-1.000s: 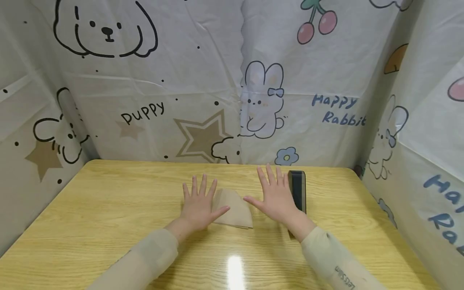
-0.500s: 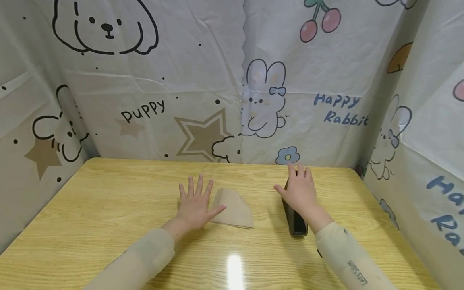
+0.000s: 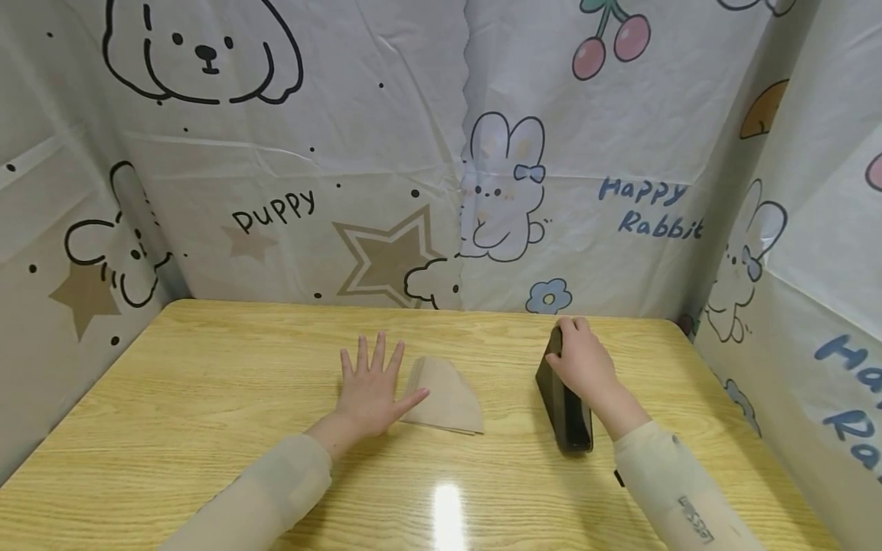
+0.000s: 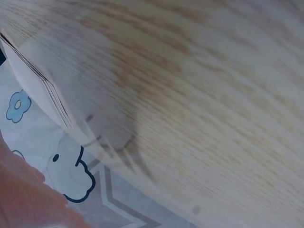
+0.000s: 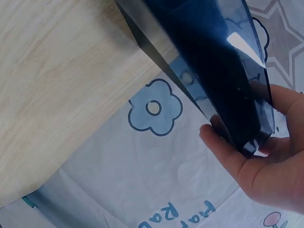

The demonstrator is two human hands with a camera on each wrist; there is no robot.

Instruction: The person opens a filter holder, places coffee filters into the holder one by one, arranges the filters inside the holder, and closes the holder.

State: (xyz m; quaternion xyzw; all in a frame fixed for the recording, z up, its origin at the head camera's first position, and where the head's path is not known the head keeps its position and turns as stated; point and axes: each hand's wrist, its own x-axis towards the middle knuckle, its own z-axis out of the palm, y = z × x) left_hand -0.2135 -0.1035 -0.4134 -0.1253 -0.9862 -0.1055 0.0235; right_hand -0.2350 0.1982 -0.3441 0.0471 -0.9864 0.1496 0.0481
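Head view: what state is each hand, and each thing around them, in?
Bare left hand: open, fingers spread
Tan fan-shaped layered paper: lying flat
Dark glossy plastic container: gripped; lifted or resting, unclear
Bare right hand: gripping the container's far end
White cartoon-print sheet: hanging, creased

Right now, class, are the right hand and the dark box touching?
Touching. The right wrist view shows it: the right hand grips one end of the dark box, with digits on opposite sides.

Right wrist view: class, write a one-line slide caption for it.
A right hand grips one end of a glossy dark case before a flower-printed cloth.
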